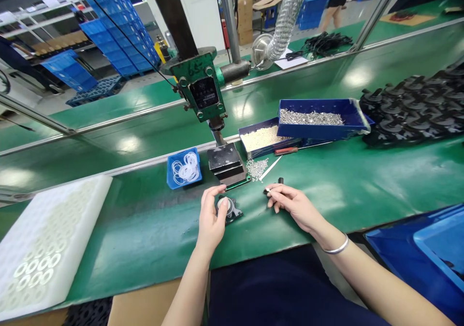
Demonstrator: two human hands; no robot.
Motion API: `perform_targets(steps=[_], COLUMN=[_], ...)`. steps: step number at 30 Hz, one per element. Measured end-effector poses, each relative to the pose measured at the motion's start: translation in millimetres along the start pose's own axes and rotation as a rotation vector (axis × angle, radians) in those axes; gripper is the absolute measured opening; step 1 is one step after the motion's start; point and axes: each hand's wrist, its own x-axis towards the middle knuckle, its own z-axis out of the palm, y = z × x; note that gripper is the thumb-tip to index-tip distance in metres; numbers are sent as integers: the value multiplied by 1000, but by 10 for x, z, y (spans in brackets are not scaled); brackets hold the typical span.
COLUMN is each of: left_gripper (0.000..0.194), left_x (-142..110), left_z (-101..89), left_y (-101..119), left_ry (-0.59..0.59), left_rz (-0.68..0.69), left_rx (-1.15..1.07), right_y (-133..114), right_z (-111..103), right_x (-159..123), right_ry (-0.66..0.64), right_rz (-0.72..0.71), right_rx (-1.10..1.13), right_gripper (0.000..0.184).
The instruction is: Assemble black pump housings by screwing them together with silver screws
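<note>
My left hand (212, 215) curls around a black part with a round pale disc (229, 211) on the green bench, its thumb resting at the disc. Over the bench to the right, my right hand (292, 203) pinches a small black piece (267, 191) with a whitish spot between thumb and fingers. A short black cylindrical end (281, 180) shows just above those fingers; whether it belongs to the same piece, I cannot tell. Small metal rings (257, 168) lie in a loose pile beyond my hands, beside a thin white strip (271, 167).
A green press (203, 87) stands over a black block (225, 159). Nearby are a blue tray of white rings (186, 167), a bin of screws (322, 132), a bin of pale pieces (261, 140) and a red-handled screwdriver (286, 150). Black parts (416, 108) pile at right; white foam (47, 248) lies left.
</note>
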Motion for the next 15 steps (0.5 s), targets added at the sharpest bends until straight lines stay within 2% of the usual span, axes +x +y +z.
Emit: perform_targets(steps=[2,4,6,9,12,13,15], left_gripper=[43,70,80,75,80,73,47], left_x=[-53,-130,-201,-254,-248,-240,-213], left_z=[-67,-106,-88,27,103,94,21], left_y=[-3,-43,-101,-157,-175,-190,-255], left_ry=[-37,-130,-202,-249,-307,-272,-116], left_rz=[2,-33,-60,-60,-34,-33,-56], left_rx=[135,195,199,142,32,-3,-17], right_y=[-21,-61,-120,-232,-341,-368,-394], right_z=[-11,-22,-28,-20,-7,-7,-21], right_x=[-5,-34,-81,-162,-232,-250,-276], right_ry=[-9,-32,-64,-118,-164,-169,-153], right_rz=[19,44,78,102,66,52,41], right_rx=[1,18,54,104,126,124,103], right_gripper=[31,31,30,25,20,20,19])
